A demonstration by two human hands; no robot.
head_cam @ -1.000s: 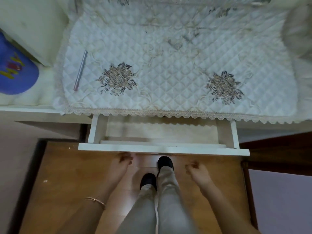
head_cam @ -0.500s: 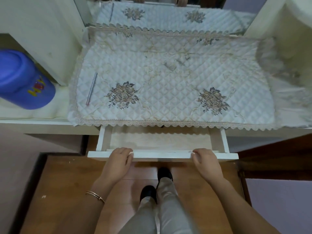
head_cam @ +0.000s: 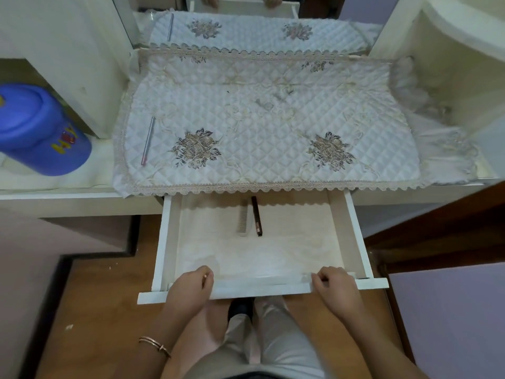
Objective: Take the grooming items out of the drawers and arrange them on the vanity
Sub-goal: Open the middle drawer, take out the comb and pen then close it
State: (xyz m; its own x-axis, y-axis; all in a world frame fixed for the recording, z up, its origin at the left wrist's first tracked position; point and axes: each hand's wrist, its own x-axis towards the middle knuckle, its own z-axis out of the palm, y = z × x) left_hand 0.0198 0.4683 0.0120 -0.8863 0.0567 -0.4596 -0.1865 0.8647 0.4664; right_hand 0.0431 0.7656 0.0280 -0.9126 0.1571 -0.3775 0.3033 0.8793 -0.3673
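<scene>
The white drawer [head_cam: 165, 242] under the vanity stands pulled far out. My left hand [head_cam: 191, 288] and my right hand [head_cam: 334, 287] both grip its front panel, one near each end. Inside, at the back middle, lie a pale comb [head_cam: 242, 220] and a dark slim cosmetic tube [head_cam: 257, 216], side by side and partly under the cloth's edge. A thin pink pencil [head_cam: 147, 140] rests on the left of the quilted white cloth [head_cam: 259, 124] that covers the vanity top.
A blue cap [head_cam: 41, 129] sits on the shelf to the left. A mirror [head_cam: 246, 26] stands behind the vanity. White cabinet walls flank the cloth on both sides. Wooden floor and my legs are below the drawer.
Both hands rose from below, took hold of the drawer front and pulled it out toward me; the comb and the dark tube came into view.
</scene>
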